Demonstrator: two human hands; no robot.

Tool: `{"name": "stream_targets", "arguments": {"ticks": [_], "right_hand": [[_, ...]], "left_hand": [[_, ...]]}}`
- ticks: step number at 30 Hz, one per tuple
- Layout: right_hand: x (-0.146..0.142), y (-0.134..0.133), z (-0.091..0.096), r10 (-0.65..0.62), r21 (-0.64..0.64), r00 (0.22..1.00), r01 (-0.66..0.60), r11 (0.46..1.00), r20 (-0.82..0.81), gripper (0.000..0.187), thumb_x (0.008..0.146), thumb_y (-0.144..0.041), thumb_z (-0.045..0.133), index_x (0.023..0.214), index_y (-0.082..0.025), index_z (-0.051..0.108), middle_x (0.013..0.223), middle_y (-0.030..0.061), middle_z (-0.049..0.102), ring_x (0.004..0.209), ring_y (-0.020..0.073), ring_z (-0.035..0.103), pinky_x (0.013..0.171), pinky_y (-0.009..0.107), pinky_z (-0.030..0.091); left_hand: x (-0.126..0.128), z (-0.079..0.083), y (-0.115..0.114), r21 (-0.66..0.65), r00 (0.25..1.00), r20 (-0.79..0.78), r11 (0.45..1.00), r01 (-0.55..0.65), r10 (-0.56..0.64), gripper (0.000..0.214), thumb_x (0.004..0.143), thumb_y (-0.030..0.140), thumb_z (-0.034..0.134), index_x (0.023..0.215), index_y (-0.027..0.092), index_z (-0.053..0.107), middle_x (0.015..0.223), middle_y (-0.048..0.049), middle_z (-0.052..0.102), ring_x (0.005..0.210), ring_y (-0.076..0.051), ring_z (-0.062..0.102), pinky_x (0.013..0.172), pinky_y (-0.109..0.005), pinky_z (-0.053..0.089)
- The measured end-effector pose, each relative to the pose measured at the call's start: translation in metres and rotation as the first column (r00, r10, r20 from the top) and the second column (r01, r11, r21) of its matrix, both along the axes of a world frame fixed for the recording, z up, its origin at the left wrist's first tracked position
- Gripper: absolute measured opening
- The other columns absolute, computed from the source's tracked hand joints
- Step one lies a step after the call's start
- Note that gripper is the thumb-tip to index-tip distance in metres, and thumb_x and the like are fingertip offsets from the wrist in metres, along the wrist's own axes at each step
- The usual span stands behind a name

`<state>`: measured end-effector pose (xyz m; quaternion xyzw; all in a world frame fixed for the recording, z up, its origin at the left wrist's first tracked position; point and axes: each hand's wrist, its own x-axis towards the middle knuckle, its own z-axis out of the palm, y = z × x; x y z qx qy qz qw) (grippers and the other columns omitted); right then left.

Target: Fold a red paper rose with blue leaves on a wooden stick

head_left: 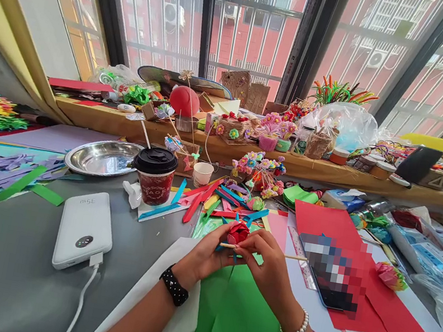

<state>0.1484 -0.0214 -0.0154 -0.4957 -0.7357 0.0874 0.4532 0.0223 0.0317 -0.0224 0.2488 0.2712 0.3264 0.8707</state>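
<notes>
Both hands meet above a green paper sheet (232, 326) at the middle of the grey table. My left hand (206, 254), with a black band on its wrist, pinches the left side of a small red paper flower (238, 231). My right hand (270, 267), wearing a pearl bracelet, closes its fingers on the flower's right side and on a thin wooden stick (295, 257) that pokes out to the right. Blue paper bits show under the flower.
A white power bank (83, 229) with its cable lies to the left, with a lidded red coffee cup (155, 177) and a metal dish (99, 157) behind. A phone (329, 272) rests on red paper (385, 307) at right. Coloured paper strips and finished flower crafts crowd the window ledge.
</notes>
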Motion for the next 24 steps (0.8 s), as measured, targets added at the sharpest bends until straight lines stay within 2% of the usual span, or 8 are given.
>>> {"name": "stream_targets", "arguments": {"ticks": [6, 10, 19, 24], "right_hand": [[-0.0008, 0.0005, 0.001, -0.007, -0.004, 1.0, 0.007, 1.0, 0.024, 0.005, 0.076, -0.016, 0.055, 0.071, -0.019, 0.056, 0.072, 0.0026, 0.053, 0.071, 0.0171, 0.051, 0.061, 0.031, 0.046], [-0.0012, -0.0002, 0.0016, -0.025, -0.037, 0.999, 0.026, 0.999, 0.024, 0.005, 0.075, -0.015, 0.054, 0.071, -0.019, 0.055, 0.072, 0.0032, 0.054, 0.07, 0.0177, 0.052, 0.059, 0.032, 0.048], [0.0026, -0.0017, 0.003, -0.068, -0.18, 0.998, 0.067, 0.981, 0.002, 0.008, 0.072, -0.014, 0.059, 0.069, -0.019, 0.054, 0.071, -0.0002, 0.054, 0.065, 0.0142, 0.056, 0.06, 0.028, 0.048], [0.0038, -0.0023, 0.0029, -0.074, -0.152, 0.997, 0.078, 0.985, 0.031, 0.006, 0.074, -0.02, 0.058, 0.069, -0.02, 0.055, 0.069, -0.0008, 0.055, 0.061, 0.0134, 0.056, 0.054, 0.025, 0.047]], "left_hand": [[0.0009, 0.001, -0.0016, 0.017, 0.998, -0.06, 1.0, -0.024, 0.025, 0.02, 0.074, 0.032, 0.052, 0.069, 0.013, 0.056, 0.056, 0.0008, 0.055, 0.046, -0.009, 0.049, 0.055, -0.026, 0.044], [0.002, 0.0024, -0.0037, 0.036, 0.997, -0.076, 0.999, -0.022, 0.025, 0.02, 0.075, 0.031, 0.051, 0.067, 0.013, 0.056, 0.058, -0.0001, 0.056, 0.048, -0.009, 0.051, 0.059, -0.027, 0.045], [0.0037, 0.0054, -0.0073, 0.047, 0.992, -0.114, 0.998, -0.043, 0.048, 0.022, 0.075, 0.03, 0.053, 0.06, 0.014, 0.055, 0.048, 0.0012, 0.055, 0.047, -0.011, 0.053, 0.063, -0.03, 0.047], [0.0035, 0.0064, -0.0069, 0.046, 0.99, -0.131, 0.998, -0.05, 0.056, 0.023, 0.075, 0.029, 0.052, 0.058, 0.013, 0.054, 0.047, 0.0011, 0.055, 0.046, -0.011, 0.053, 0.065, -0.031, 0.048]]}}
